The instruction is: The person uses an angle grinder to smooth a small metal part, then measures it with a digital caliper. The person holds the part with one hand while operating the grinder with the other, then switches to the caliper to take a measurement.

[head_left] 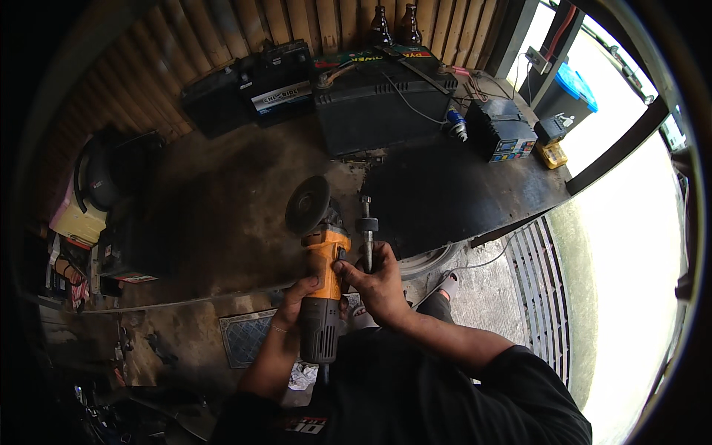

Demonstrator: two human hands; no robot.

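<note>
An orange and dark grey angle grinder (324, 259) is held upright in front of my body, its round disc (306, 205) at the far end over the workbench. My left hand (300, 298) is closed around the grinder's body from the left side. In my right hand (382, 285) is a slim metal shaft with a thick dark collar (367, 224), pointing away from me just right of the grinder. My right thumb rests against the grinder's side, by its switch. The disc and the shaft are apart.
The dark workbench (222, 245) spans the view ahead. Along its back stand a large black battery (386, 111), smaller batteries (278, 85) and two brown bottles (409, 26). To the right are a blue spray can (455, 122) and a boxy black device (502, 130). A metal floor grate (545, 282) lies right.
</note>
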